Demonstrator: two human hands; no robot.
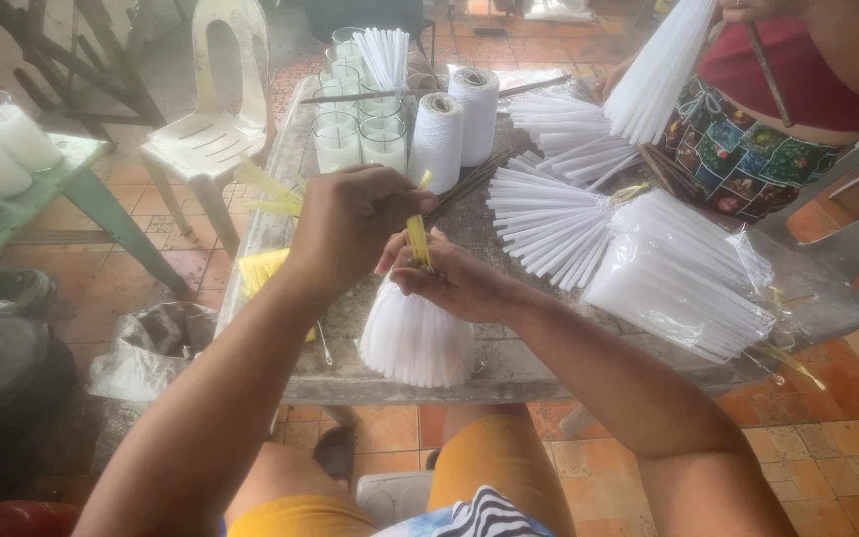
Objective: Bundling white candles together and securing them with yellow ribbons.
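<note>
A bundle of thin white candles (412,338) stands fanned out on the grey table (509,363), pinched together at its top. My right hand (449,280) grips the top of that bundle. My left hand (350,224) is closed on a yellow plastic strip (417,239) that runs down to the bundle's neck between both hands. Loose ends of the yellow strip (268,187) stick out to the left of my left hand.
More tied white candle bundles (549,224) and a clear-bagged pack (683,283) lie on the right. Two white thread spools (454,124), glass candles (360,134) and a yellow strip pile (260,268) share the table. Another person (758,109) holds candles at far right. A plastic chair (216,119) stands behind.
</note>
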